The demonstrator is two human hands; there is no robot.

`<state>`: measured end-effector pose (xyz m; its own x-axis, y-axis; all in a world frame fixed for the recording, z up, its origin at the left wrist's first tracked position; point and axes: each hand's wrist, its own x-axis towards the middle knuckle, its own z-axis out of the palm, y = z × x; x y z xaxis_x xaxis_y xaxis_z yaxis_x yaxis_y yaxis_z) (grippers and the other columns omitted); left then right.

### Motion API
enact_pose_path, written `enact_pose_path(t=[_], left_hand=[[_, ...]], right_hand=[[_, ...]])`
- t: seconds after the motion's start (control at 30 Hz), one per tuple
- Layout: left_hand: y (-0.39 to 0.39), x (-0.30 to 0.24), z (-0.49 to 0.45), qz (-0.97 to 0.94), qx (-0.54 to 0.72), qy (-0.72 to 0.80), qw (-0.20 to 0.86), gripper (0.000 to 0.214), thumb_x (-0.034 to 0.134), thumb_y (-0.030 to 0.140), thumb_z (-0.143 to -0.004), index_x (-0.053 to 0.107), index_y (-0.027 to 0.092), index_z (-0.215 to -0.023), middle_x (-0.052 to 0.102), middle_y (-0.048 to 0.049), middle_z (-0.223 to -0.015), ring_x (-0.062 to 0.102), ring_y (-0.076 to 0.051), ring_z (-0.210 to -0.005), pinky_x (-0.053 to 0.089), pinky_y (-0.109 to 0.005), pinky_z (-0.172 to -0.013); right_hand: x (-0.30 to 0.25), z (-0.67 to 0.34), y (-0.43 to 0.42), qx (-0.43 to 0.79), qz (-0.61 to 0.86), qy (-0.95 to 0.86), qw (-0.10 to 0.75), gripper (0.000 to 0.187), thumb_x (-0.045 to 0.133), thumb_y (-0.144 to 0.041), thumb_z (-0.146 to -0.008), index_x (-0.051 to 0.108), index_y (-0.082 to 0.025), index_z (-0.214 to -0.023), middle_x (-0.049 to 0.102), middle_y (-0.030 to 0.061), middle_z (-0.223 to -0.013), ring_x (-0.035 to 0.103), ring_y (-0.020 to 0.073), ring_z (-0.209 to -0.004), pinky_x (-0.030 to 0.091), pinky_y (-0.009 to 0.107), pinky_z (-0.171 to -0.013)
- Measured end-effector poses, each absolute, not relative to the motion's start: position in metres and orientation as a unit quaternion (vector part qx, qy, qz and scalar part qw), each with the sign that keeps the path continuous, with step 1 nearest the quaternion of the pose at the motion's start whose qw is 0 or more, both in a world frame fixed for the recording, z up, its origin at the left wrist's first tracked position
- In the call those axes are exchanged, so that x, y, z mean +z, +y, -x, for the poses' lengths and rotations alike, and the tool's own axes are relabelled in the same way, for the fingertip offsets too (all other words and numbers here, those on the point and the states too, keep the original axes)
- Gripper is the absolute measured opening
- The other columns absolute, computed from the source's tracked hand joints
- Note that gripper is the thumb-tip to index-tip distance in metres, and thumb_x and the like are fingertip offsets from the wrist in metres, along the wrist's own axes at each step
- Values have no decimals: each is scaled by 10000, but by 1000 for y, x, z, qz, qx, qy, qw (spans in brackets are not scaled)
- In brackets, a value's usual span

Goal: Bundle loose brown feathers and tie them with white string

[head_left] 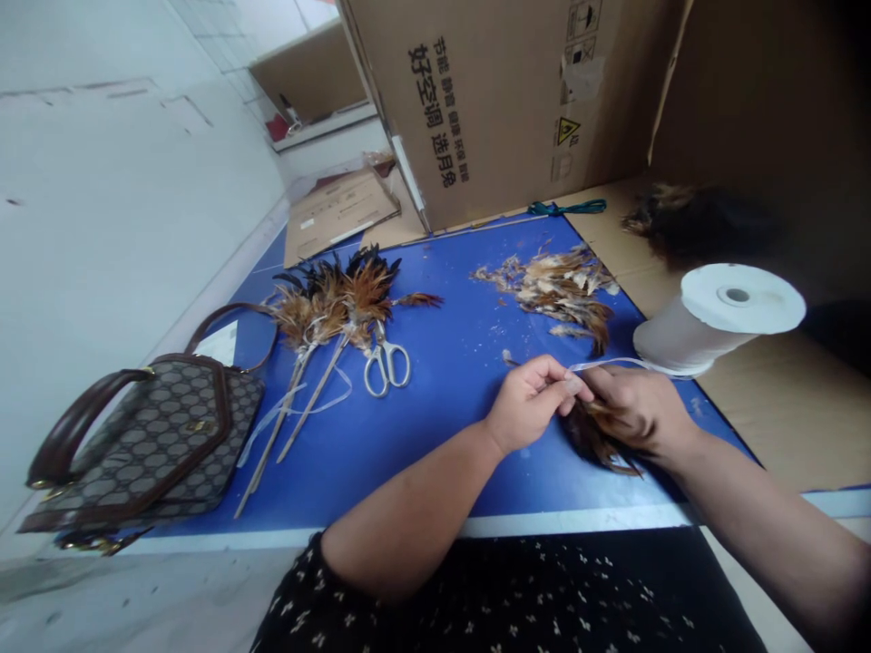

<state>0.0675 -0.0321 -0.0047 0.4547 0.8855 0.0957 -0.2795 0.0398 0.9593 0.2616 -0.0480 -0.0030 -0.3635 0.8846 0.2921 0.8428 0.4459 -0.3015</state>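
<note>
My left hand [534,404] is closed in a pinch, thumb against fingers, where a thin white ribbon [622,361] meets the base of a bunch of brown feathers [599,444]. My right hand [643,408] is curled around that bunch, whose dark tips hang toward the table's front edge. The fingertips hide the exact point where ribbon and feathers join. From there the ribbon runs back to a large white spool [680,326] standing behind my right hand. Beyond my hands lies a loose pile of brown and cream feathers [562,286].
On the blue table [435,444], feather dusters with sticks [306,404] lie left beside scissors [387,367]. A patterned handbag [177,435] sits at the left edge. A big cardboard box [517,109] stands behind; a green cord [568,208] and dark feathers [700,222] lie near it.
</note>
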Motion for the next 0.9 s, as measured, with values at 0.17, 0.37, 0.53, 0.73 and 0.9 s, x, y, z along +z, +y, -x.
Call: enact_pose_path(t=[0.17,0.37,0.53,0.73,0.9], left_hand=[[-34,-14,-71,-523,442,345,642,288,728,355,-903,515,187,-807,575,53,-631,473,-60,-543,396,-220,-565],[-38,-15,-71,-545,452,382,594,218,675,285,-908,526,183,-785,558,53,-628,462,-65,-539,364,-224,-554],[-39,-11,-70,-539,460,393,586,169,652,241,-886,540,183,-773,566,47,-625,479,-73,-544,365,-224,-557],[-42,-7,-68,-533,462,403,583,153,652,237,-872,553,185,-768,574,35,-634,496,-82,-570,389,-229,-580],[-38,-5,-66,-517,456,411,597,146,660,270,-899,588,183,-806,604,26,-657,515,-82,-574,418,-229,-599]], right_hand=[[-7,-256,-50,-82,560,-818,101,162,559,-332,-865,631,-200,-805,660,67,-680,498,177,-523,137,331,-554],[-8,-254,-50,-101,581,-802,95,205,537,-349,-886,636,-201,-785,648,61,-679,486,172,-522,114,325,-547],[-6,-254,-50,-95,587,-800,85,238,512,-355,-904,654,-199,-793,650,63,-687,475,172,-526,111,327,-549],[-3,-251,-53,-99,590,-797,78,275,488,-352,-930,657,-194,-781,650,66,-671,463,169,-520,105,333,-563],[-3,-255,-51,-75,549,-823,127,245,490,-313,-927,597,-194,-742,628,52,-652,490,165,-535,166,339,-567]])
